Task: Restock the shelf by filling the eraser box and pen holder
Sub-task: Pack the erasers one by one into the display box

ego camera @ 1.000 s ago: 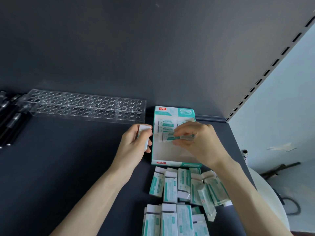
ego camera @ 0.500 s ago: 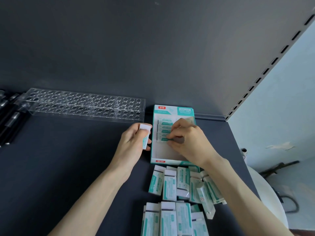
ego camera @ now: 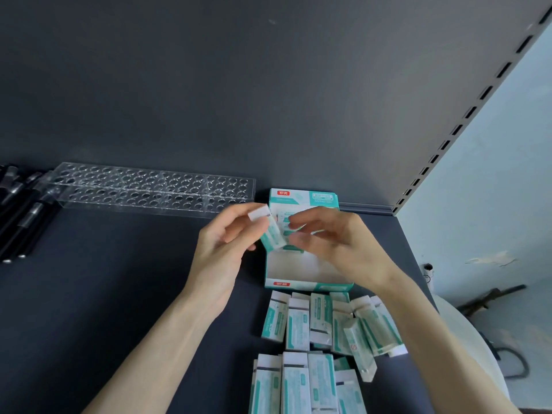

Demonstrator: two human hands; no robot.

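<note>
A teal and white eraser box (ego camera: pixel 307 283) lies open on the dark shelf, with a few erasers stacked at its far end and its near half bare. My left hand (ego camera: pixel 221 249) holds one wrapped eraser (ego camera: pixel 270 231) over the box's left wall. My right hand (ego camera: pixel 334 243) hovers over the box with fingers loosely spread, close to that eraser, holding nothing. Several loose erasers (ego camera: pixel 316 339) lie in two rows in front of the box. A clear pen holder (ego camera: pixel 149 189) with many round holes stands at the back left.
Black pens (ego camera: pixel 21 216) lie in a bunch at the far left edge. The shelf's back panel rises behind the holder and box. A slotted upright (ego camera: pixel 466 121) marks the shelf's right end, with a white round object (ego camera: pixel 466 339) beyond the edge.
My right hand has lifted off the erasers in the box and opened. My left hand has raised its eraser and tilted it toward the right hand.
</note>
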